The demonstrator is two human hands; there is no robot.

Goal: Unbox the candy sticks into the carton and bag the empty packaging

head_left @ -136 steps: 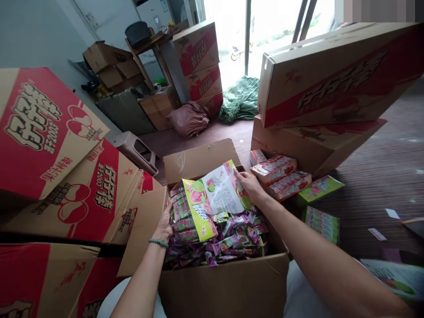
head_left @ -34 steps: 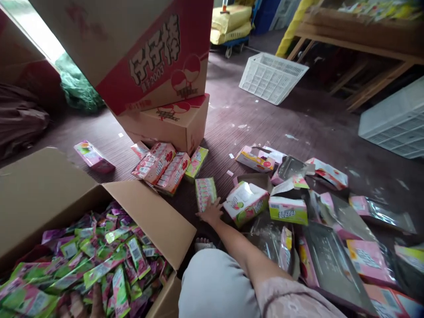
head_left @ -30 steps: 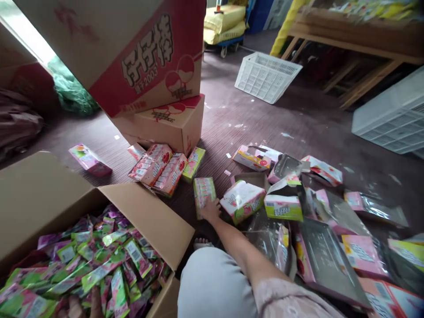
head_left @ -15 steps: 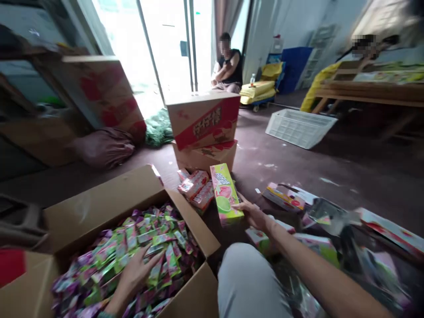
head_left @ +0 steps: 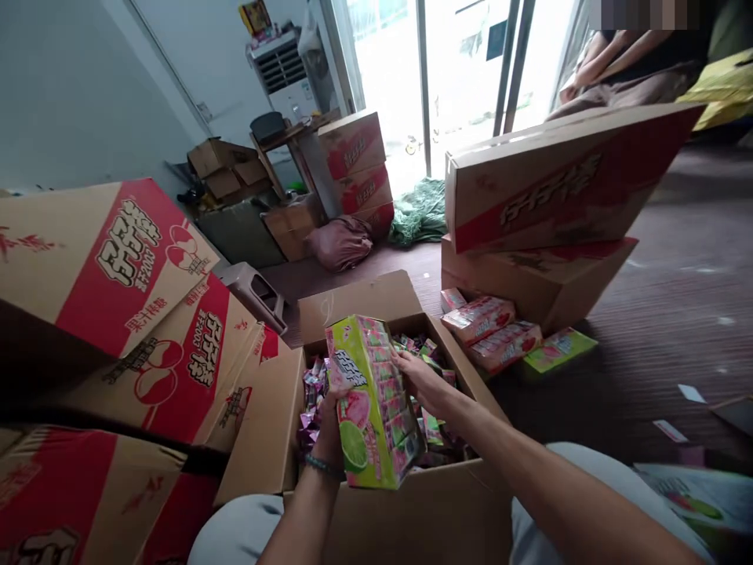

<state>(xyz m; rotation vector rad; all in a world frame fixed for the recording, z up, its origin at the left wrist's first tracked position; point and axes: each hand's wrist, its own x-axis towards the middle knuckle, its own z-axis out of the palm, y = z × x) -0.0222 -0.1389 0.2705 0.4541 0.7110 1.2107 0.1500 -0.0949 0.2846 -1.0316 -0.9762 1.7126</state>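
Over a big open carton (head_left: 400,510) between my knees, a green and pink candy box (head_left: 356,416) is tilted, its right side showing rows of small packets. My left hand (head_left: 330,424) grips the box along its left edge, the fingers partly hidden behind it. My right hand (head_left: 420,380) holds it from the right, fingertips against the packets near the upper edge. Loose purple and green candy packets (head_left: 432,428) lie in the carton under and around the box.
Printed cartons (head_left: 158,337) are stacked close on my left. Two more cartons (head_left: 547,204) stand ahead right, with orange packs (head_left: 500,341) and a flat green box (head_left: 558,351) at their foot. A plastic stool (head_left: 252,290) is beyond the carton. Another person sits at upper right.
My view has swung left. My left hand has left the loose packets for a box. My right hand, earlier holding a green box beside the carton, now holds one above it; whether the same, I cannot tell.
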